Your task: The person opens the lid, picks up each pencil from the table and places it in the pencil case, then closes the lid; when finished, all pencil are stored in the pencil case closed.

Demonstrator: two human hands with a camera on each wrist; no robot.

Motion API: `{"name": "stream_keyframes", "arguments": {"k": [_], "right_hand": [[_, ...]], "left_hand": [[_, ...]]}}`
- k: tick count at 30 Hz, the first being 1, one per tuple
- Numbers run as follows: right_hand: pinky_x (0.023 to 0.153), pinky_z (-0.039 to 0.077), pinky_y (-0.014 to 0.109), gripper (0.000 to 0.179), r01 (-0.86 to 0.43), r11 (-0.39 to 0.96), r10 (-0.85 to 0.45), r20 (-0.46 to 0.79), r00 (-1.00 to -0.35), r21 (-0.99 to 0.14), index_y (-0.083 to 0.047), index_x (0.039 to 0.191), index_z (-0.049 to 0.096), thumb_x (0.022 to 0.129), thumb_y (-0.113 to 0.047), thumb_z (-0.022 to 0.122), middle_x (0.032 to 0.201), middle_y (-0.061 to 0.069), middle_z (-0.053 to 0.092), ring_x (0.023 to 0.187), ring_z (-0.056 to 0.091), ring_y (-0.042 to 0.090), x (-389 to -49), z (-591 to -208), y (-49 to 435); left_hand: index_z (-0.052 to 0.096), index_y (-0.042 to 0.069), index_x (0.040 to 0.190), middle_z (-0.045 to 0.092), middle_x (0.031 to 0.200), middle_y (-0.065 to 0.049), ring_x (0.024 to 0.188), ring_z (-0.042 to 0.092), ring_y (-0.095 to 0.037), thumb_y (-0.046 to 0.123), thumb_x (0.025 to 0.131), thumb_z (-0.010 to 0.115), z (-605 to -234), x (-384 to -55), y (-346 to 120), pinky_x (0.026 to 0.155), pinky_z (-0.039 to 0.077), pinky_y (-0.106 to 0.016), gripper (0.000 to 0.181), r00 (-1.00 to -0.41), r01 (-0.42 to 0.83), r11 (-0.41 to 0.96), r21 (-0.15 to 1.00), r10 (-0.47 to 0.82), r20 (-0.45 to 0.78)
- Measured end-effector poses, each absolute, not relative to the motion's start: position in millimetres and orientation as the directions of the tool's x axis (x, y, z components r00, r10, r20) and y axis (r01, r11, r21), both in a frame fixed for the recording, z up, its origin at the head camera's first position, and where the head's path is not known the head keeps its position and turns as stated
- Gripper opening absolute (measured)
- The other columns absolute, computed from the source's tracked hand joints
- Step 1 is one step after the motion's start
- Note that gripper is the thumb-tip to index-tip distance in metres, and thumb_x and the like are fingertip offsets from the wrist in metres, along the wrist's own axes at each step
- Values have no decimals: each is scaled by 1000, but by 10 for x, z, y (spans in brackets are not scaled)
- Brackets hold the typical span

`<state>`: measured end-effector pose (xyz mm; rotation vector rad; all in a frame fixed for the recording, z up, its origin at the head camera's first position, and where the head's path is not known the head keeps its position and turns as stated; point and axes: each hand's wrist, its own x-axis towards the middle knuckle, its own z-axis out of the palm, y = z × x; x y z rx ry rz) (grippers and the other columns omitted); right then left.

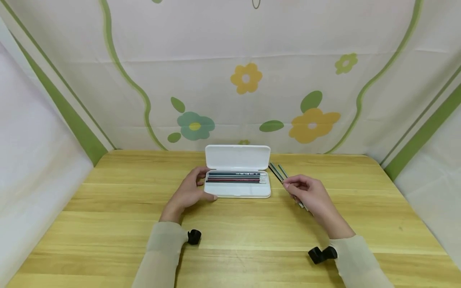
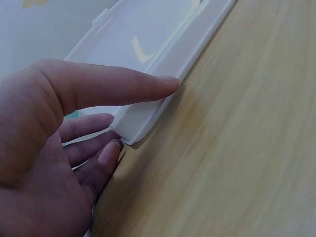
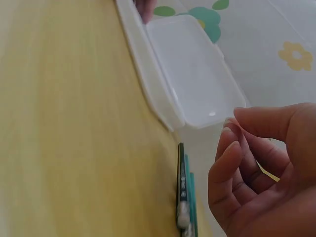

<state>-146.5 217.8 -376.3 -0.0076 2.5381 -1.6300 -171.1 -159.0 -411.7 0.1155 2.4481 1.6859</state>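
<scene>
A white pencil case (image 1: 237,192) stands open on the table, its lid (image 1: 237,157) tilted up at the back. A row of dark and red pencils (image 1: 232,178) lies inside it, white eraser ends to the right. My left hand (image 1: 187,192) holds the case's left end, thumb along the front edge, fingers against the end wall. Right of the case, several loose dark and teal pencils (image 1: 275,172) lie slanted on the table. My right hand (image 1: 311,196) is over them, thumb and forefinger tips together with nothing visible between them; in the right wrist view the pencils (image 3: 181,185) lie apart from the fingers.
The wooden table (image 1: 237,240) ends at a pale flowered cloth (image 1: 209,72) behind the case. More cloth hangs at both sides. Small black devices (image 1: 194,237) are worn at both wrists.
</scene>
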Motion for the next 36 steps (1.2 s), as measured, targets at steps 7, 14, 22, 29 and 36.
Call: {"name": "stream_keyframes", "arguments": {"k": [7,14,22,29,36], "right_hand": [[59,52,28,37,109,433,-66,-152,-986,-895,-3,128,71,104,-30,74,101,8,71,73,60,12,-1321,-3843,2420],[67,59,29,44,140,400,-51,-174,-983,-906,2,137,67,106,-29,71,105,2,73,80,66,13,-1205,-3882,2655],[69,59,28,42,120,431,-38,-151,-988,-894,3,135,67,104,-25,73,103,-2,73,80,65,11,-1195,-3858,2803],[67,57,29,41,121,468,-76,-176,-981,-875,3,135,66,104,-22,73,103,0,72,82,65,12,-1192,-3882,2873],[66,57,30,48,138,498,-102,-215,-971,-856,3,137,63,101,-25,76,104,4,73,82,65,13,-1198,-3875,2910]], "left_hand": [[49,8,154,55,152,-18,135,51,-39,5,74,94,-4096,-1706,-1576,121,40,-57,92,-983,-32,343,939,157,-91],[49,8,155,56,151,-18,135,53,-39,4,75,93,-4116,-1729,-1553,120,41,-57,91,-983,-33,343,939,160,-93],[49,10,154,54,152,-15,136,51,-38,3,74,94,-4133,-1730,-1563,121,40,-55,92,-983,-45,357,933,151,-106],[48,7,155,54,153,-18,137,50,-39,4,74,94,-4109,-1713,-1603,122,39,-57,93,-984,-23,354,935,159,-84],[48,7,155,54,153,-18,137,50,-38,4,74,94,-4100,-1716,-1607,121,39,-56,94,-984,-23,358,933,159,-85]]}}
